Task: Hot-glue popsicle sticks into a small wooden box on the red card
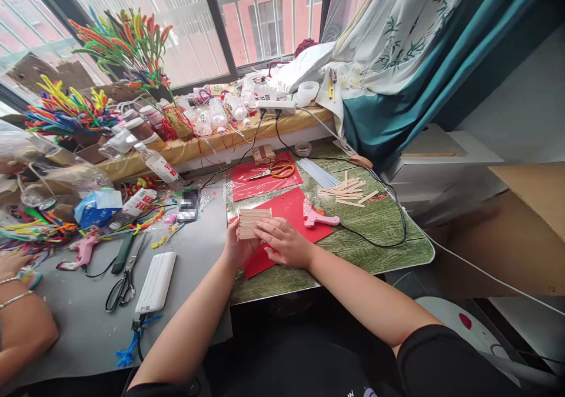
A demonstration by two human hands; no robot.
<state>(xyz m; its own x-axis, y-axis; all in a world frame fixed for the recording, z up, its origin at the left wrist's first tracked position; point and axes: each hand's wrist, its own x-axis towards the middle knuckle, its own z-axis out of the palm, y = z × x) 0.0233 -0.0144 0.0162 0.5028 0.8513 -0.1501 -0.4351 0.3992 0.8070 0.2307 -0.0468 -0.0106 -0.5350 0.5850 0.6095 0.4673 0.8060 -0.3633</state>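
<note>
A small panel of glued wooden craft sticks [252, 222] stands on its edge on a red paper sheet [291, 207]. My left hand [237, 246] grips the panel from its left side, fingers curled behind it. My right hand [283, 242] lies over the panel's lower right edge, fingers pressed together on the sticks. A pink glue gun [318, 217] lies on the red sheet just right of my hands. Loose craft sticks [346, 192] are scattered on the green mat [388, 232] beyond it.
Orange-handled scissors [276, 170] rest on a second red sheet [265, 180] farther back. On the grey table [88, 320] lie black scissors [123, 285], a white case [156, 282] and another pink glue gun [82, 252]. Another person's arm [22, 320] is at the left. Pipe cleaners [123, 38] and bottles [216, 112] crowd the windowsill.
</note>
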